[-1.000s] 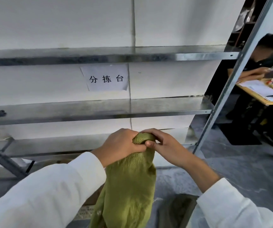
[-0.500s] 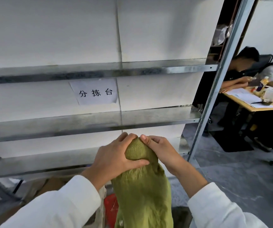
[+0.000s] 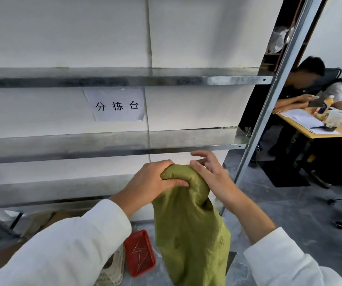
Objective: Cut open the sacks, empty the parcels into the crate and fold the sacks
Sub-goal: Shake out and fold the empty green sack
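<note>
Head view: the left hand [image 3: 151, 182] had its grip clamped on the bunched top of one olive-green woven-fabric sack [image 3: 188, 234]. The sack was held up in front of the grey metal shelving [image 3: 104, 141] and hung limp toward the floor. The right hand [image 3: 211, 174] lay against the same bunch with its grip apart, fingers spread. The sack looked slack and emptied, so cutting and emptying seemed done for it, with folding left. No crate could be made out. Counted: one sack, two hands, one flat red plastic tray [image 3: 140, 252] on the floor, three shelf levels.
</note>
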The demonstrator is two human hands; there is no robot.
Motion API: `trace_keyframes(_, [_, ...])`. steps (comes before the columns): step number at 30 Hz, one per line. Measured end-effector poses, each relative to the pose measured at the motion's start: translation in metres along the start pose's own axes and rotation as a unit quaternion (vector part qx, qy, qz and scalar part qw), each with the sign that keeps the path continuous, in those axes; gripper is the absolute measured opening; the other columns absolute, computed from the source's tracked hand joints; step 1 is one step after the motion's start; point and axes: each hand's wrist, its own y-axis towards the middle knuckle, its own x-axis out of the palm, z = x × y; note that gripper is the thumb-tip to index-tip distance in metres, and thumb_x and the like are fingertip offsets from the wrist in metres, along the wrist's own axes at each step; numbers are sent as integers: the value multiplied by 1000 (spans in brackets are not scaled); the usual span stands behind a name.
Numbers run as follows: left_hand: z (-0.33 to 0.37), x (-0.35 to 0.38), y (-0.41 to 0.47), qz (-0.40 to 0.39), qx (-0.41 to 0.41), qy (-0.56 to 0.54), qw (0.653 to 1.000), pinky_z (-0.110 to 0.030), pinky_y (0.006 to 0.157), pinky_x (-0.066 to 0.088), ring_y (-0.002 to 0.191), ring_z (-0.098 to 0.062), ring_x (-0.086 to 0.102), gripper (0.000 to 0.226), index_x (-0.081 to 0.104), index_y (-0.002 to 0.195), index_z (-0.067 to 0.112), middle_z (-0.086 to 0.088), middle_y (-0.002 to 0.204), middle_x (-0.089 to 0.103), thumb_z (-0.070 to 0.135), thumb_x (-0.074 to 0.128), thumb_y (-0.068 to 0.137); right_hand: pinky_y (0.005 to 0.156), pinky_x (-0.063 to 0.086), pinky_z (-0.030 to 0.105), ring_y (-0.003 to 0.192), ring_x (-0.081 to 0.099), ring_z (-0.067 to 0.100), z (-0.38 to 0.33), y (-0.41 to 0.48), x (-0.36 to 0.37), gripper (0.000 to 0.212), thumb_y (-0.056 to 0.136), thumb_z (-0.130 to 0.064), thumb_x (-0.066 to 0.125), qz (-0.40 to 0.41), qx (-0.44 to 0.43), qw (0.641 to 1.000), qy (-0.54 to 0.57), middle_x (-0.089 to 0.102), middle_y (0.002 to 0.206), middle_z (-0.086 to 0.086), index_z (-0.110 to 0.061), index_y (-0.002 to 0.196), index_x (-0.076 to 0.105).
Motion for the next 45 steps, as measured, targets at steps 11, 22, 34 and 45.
trace_keyframes(11, [-12,2,-15,-34,-113,-202,972,-38,70,58,73,-20,70,32,74,87,11,-8,80,74,31,84,64,80,54,26,97,69,17,28,-13,-3,37,74,-17,76,-103,-87,990,34,72,102,2,-14,110,65])
trace_keyframes(22, [-23,12,-46,164,-35,-169,971,-25,93,50,118,-4,52,78,48,132,39,9,125,51,35,86,64,75,55,28,85,69,15,42,-8,27,39,67,-17,83,23,-95,991,92,73,92,4,-5,100,65])
trace_keyframes(34, [-27,30,-49,145,-111,-205,962,-35,92,54,100,-1,65,43,63,121,25,12,109,69,23,75,80,82,56,43,87,72,24,50,-4,24,37,76,-38,75,-8,34,994,105,76,92,6,-11,100,69])
trace_keyframes(45, [-21,31,-46,149,-211,-362,896,-50,92,52,89,-30,71,19,73,91,12,-12,90,75,28,69,83,82,53,27,100,63,12,53,-12,8,74,65,-14,87,-98,-114,989,-5,57,113,-8,-20,124,43])
